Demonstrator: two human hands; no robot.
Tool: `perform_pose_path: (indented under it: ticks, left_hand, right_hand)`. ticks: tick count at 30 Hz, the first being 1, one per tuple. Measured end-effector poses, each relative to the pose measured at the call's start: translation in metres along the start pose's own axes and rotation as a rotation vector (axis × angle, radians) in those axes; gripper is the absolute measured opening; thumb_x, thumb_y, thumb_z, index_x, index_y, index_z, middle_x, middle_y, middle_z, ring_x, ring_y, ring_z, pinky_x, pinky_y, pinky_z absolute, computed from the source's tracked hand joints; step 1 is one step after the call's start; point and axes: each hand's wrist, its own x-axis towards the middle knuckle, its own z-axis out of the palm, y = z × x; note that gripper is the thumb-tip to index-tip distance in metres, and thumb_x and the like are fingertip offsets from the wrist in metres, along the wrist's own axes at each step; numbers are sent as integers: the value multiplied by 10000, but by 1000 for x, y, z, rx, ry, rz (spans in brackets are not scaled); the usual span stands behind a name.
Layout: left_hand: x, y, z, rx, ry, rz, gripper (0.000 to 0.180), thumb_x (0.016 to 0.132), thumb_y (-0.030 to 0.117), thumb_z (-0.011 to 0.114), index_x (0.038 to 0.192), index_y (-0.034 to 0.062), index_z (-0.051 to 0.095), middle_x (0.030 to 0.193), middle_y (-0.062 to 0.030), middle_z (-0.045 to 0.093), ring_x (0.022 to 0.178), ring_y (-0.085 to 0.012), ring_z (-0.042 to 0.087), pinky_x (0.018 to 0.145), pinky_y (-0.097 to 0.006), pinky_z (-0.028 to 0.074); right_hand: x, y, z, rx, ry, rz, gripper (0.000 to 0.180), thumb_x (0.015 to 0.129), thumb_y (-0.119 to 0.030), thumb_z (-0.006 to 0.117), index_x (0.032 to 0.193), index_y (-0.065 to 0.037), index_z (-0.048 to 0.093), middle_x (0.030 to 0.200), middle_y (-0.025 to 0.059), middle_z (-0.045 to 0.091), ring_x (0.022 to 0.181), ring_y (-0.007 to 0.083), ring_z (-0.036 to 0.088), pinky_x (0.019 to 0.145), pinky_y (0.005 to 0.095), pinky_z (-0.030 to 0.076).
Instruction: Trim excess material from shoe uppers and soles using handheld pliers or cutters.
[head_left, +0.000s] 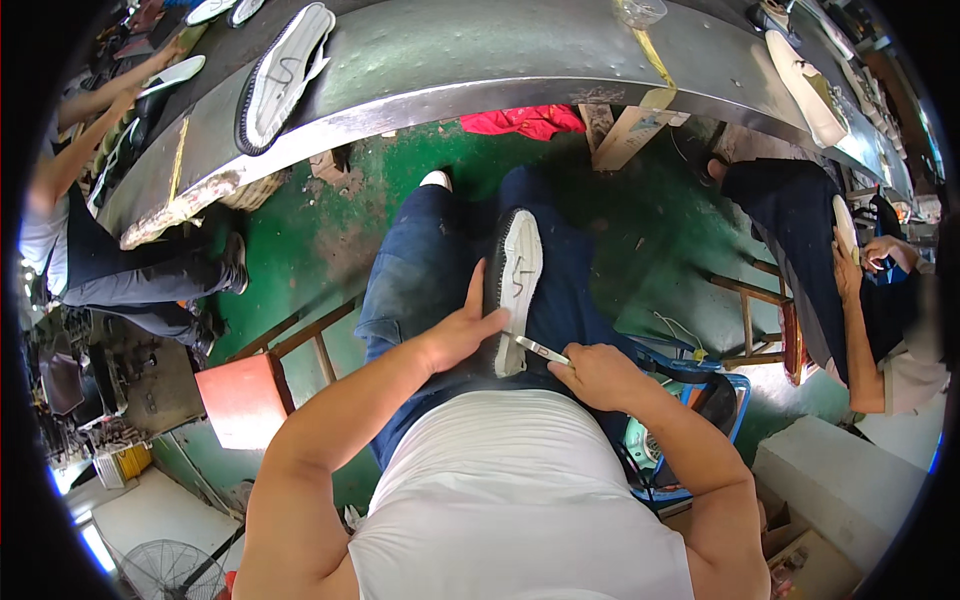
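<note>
- Your left hand (462, 335) lies flat against the left side of the white shoe sole (514, 290), thumb up along its black rim – an open grip that steadies it, not closed around it.
- The sole rests lengthwise on your lap, on the blue jeans (420, 270), tread side up with a dark scribble across its middle.
- Your right hand (598, 372) has a closed grip on a small metal tool (538, 348); the tool's tip touches the sole's near end.
- Ahead of your knees runs a long metal surface (480, 60); another white sole (282, 75) lies near its left end, one more (808, 90) toward its right end.
- A red cloth (525, 121) sits under the surface's near edge, above the green floor (300, 240).
- On your right a seated person holds a pale sole (845, 228); another person sits at the left.
- A red stool (240, 398) stands beside your left leg.
</note>
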Motion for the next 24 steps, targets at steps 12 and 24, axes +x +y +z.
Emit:
perform_pose_path:
  ticks: [12, 24]
  left_hand:
    - [27, -50, 32, 9, 399, 191, 871, 992, 112, 573, 1620, 161, -29, 1537, -169, 367, 1360, -219, 406, 1133, -318, 319]
    - [-6, -42, 8, -69, -36, 119, 1130, 921, 144, 645, 1524, 99, -310, 1626, -289, 75, 1516, -323, 163, 1209, -356, 201]
  right_hand:
    - [-2, -15, -49, 194, 141, -73, 410, 1022, -366, 508, 1004, 33, 602, 836, 277, 651, 839, 452, 651, 741, 506, 491]
    - [32, -20, -22, 9, 115, -36, 450, 1032, -380, 474, 973, 49, 597, 868, 279, 671, 834, 471, 654, 760, 536, 508]
